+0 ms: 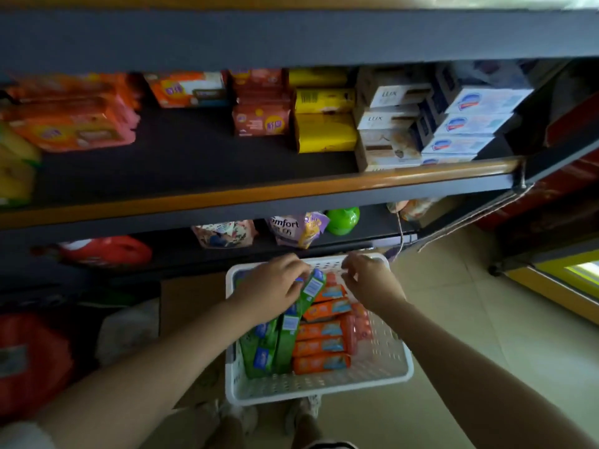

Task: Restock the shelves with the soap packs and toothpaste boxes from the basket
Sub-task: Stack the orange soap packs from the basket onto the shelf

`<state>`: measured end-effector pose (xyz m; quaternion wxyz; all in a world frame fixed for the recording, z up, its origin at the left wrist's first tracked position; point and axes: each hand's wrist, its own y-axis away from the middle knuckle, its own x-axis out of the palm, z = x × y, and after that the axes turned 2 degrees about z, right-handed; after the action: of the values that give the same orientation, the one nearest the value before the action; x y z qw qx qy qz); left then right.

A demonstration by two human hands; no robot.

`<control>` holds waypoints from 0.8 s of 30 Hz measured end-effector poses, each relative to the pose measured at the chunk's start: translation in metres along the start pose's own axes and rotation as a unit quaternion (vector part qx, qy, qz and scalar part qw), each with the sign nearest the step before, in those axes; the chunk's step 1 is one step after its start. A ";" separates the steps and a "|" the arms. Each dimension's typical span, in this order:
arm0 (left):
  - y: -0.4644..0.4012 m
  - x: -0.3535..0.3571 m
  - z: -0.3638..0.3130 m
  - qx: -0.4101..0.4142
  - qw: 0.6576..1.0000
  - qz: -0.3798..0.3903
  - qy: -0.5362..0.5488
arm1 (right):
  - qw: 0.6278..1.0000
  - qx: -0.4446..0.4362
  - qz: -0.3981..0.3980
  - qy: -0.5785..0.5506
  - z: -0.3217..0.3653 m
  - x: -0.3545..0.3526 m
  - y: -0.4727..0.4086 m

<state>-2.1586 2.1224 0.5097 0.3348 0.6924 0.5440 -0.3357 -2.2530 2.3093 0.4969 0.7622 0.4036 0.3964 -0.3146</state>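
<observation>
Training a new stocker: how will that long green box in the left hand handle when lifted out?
The long green cardboard box looks stiff, probably light. Its glossy faces may slip in the left hand; flat sides shouldn't roll in the white perforated plastic basket.

Perforated white plastic basket (324, 385)

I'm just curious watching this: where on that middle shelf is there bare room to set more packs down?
The widest bare patch of the shelf lies in front, between the orange packs at left and the yellow packs. A smaller gap sits behind it, under the orange box. The right end is crowded with Lux boxes and blue boxes.
</observation>
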 end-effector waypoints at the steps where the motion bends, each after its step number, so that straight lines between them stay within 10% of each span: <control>1: 0.005 0.013 0.000 -0.024 0.998 0.051 -0.002 | 0.997 0.032 0.073 0.010 -0.013 0.015 0.004; 4: 0.015 0.044 -0.005 -0.065 0.980 0.186 -0.037 | 0.975 0.078 0.209 -0.001 -0.045 0.055 0.017; 8: 0.025 0.078 -0.010 -0.043 0.986 0.162 -0.025 | 0.965 0.118 0.231 -0.036 -0.080 0.104 0.016; 24: 0.025 0.119 -0.031 -0.055 0.990 0.109 -0.065 | 0.918 0.302 0.131 -0.223 -0.088 0.158 0.006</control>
<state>-2.1091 2.2060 0.4305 0.4415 0.7048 0.4600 -0.3111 -2.2017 2.3626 0.3320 0.7072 0.5820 0.0462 -0.3988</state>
